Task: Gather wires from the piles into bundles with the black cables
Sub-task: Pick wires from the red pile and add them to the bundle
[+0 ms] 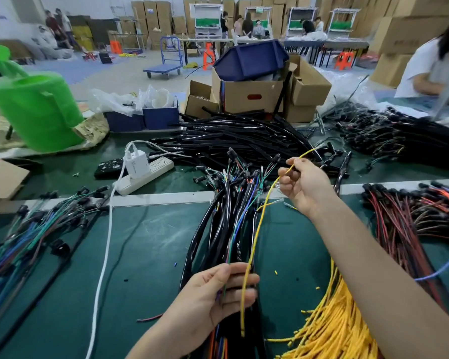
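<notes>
While the L hand grips the bundle of black cables low down, fingers curled round it, the R hand pinches one yellow wire near its top end, above the green mat. Wire crosses the L fingertips, tail dangling below. Looks light & floppy, insulation prob. slick, so take it near the ends & trap it vs. the bundle w/ the L thumb. Bundle looks stiffer & heavier: needs a full-hand hold. Yellow pile lies just R of it.
</notes>
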